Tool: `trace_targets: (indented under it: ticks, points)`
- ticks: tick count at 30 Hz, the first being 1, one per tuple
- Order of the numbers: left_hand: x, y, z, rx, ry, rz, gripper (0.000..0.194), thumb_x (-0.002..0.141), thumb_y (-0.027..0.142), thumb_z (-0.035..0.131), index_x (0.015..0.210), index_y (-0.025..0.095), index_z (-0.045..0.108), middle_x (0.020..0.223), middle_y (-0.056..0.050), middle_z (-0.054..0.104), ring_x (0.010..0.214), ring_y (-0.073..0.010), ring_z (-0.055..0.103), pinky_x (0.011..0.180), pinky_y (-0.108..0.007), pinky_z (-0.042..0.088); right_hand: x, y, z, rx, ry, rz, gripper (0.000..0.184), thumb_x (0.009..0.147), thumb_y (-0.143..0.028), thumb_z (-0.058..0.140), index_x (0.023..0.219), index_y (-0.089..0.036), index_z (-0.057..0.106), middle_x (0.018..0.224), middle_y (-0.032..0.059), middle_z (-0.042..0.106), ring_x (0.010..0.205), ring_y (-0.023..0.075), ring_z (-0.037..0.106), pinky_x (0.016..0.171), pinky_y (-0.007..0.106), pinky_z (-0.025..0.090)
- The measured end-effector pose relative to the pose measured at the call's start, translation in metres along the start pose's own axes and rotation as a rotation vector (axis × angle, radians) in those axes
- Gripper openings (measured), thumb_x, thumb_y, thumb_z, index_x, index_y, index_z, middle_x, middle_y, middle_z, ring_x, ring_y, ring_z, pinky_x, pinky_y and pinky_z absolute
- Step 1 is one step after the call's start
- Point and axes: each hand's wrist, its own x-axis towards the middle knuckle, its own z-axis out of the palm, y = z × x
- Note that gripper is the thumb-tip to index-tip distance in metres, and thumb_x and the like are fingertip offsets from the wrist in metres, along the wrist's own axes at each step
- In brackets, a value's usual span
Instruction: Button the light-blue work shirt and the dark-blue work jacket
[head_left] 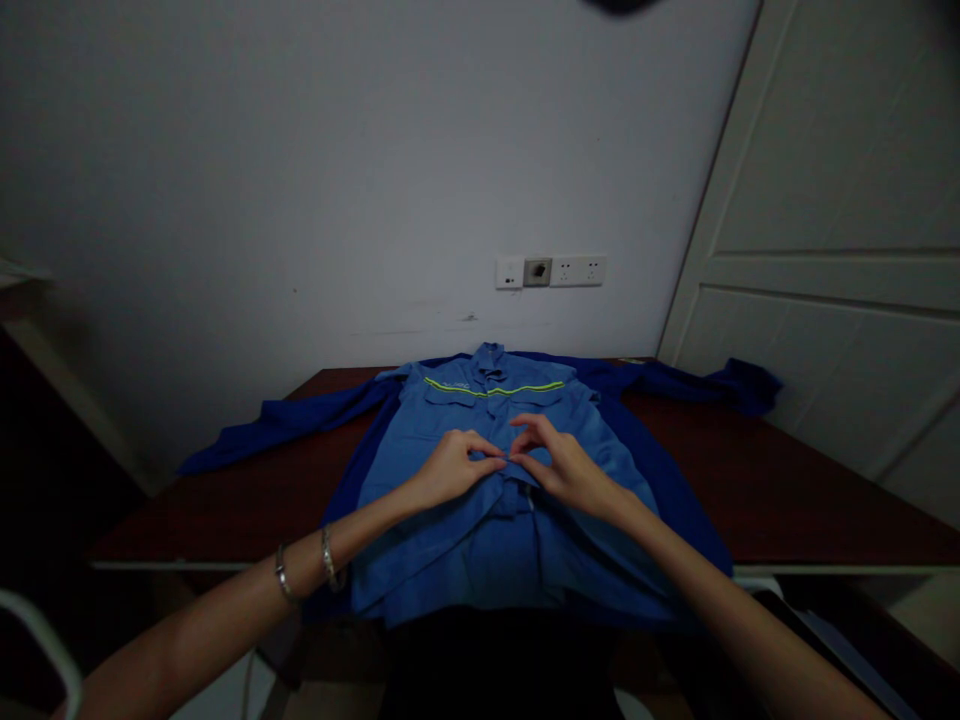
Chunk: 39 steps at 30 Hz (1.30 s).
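A light blue work jacket (442, 425) with a yellow-green stripe across its chest lies front up, its collar toward the wall. Beneath it spreads a darker blue garment (660, 480), with sleeves reaching out to both sides. At the front placket, my left hand (461, 462) pinches the jacket's edge between thumb and fingers. Close beside it, my right hand (559, 462) pinches the same placket with thumb and index finger, the other fingers curled. Any button between the fingertips is too small to make out. The lower hem hangs over the table's front edge.
The dark red-brown table (795, 490) stands against a pale wall (300, 180). Sockets and switches (551, 271) are set in the wall above it. A white panelled door (840, 250) rises at the right. Part of a white curved object (41, 640) shows at lower left.
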Motion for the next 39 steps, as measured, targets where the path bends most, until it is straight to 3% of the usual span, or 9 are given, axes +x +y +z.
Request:
trace_targets:
  ticks: [13, 18, 24, 31, 35, 39]
  points:
    - [-0.003, -0.005, 0.004, -0.075, 0.04, -0.052, 0.019, 0.072, 0.027, 0.059, 0.081, 0.016, 0.071, 0.085, -0.005, 0.068, 0.081, -0.0169, 0.059, 0.077, -0.026, 0.041, 0.005, 0.002, 0.006, 0.241, 0.098, 0.123, 0.034, 0.076, -0.018, 0.054, 0.105, -0.021, 0.037, 0.078, -0.0002, 0.06, 0.072, 0.0128, 0.059, 0.072, 0.03, 0.047]
    - [-0.004, -0.01, 0.003, -0.118, -0.004, -0.074, 0.021, 0.071, 0.03, 0.06, 0.081, 0.015, 0.07, 0.083, -0.004, 0.069, 0.079, -0.0171, 0.059, 0.076, -0.026, 0.041, 0.004, 0.003, 0.009, 0.309, 0.093, 0.182, 0.034, 0.075, -0.021, 0.054, 0.103, -0.021, 0.035, 0.077, -0.0002, 0.06, 0.069, 0.0125, 0.059, 0.066, 0.028, 0.048]
    - [0.003, -0.012, 0.002, -0.235, -0.075, -0.169, 0.034, 0.071, 0.041, 0.058, 0.083, 0.012, 0.07, 0.078, -0.006, 0.068, 0.071, -0.0167, 0.058, 0.065, -0.025, 0.041, 0.006, 0.001, 0.007, 0.161, 0.062, 0.095, 0.031, 0.077, -0.015, 0.05, 0.103, -0.021, 0.036, 0.079, 0.0005, 0.06, 0.074, 0.013, 0.058, 0.075, 0.031, 0.046]
    - [0.003, -0.014, 0.005, -0.529, -0.218, -0.271, 0.033, 0.065, 0.038, 0.066, 0.083, 0.011, 0.07, 0.072, -0.004, 0.067, 0.061, -0.0118, 0.054, 0.06, -0.023, 0.038, 0.006, 0.002, 0.008, 0.147, 0.058, 0.033, 0.03, 0.078, -0.015, 0.05, 0.103, -0.02, 0.036, 0.08, 0.0014, 0.06, 0.076, 0.0135, 0.059, 0.075, 0.031, 0.046]
    - [0.001, -0.014, 0.006, -0.723, -0.219, -0.357, 0.032, 0.059, 0.033, 0.071, 0.082, 0.01, 0.069, 0.075, -0.007, 0.067, 0.064, -0.012, 0.056, 0.067, -0.025, 0.041, 0.004, 0.005, 0.009, 0.239, 0.087, 0.046, 0.026, 0.078, -0.019, 0.052, 0.101, -0.02, 0.039, 0.083, 0.0013, 0.059, 0.078, 0.0124, 0.059, 0.077, 0.031, 0.047]
    - [0.002, -0.016, 0.008, -0.748, -0.181, -0.411, 0.032, 0.057, 0.03, 0.073, 0.081, 0.01, 0.069, 0.075, -0.007, 0.067, 0.062, -0.0114, 0.056, 0.065, -0.024, 0.041, 0.007, 0.004, -0.003, 0.156, -0.007, 0.018, 0.021, 0.08, -0.023, 0.053, 0.1, -0.019, 0.049, 0.088, 0.0035, 0.059, 0.084, 0.0135, 0.058, 0.079, 0.031, 0.046]
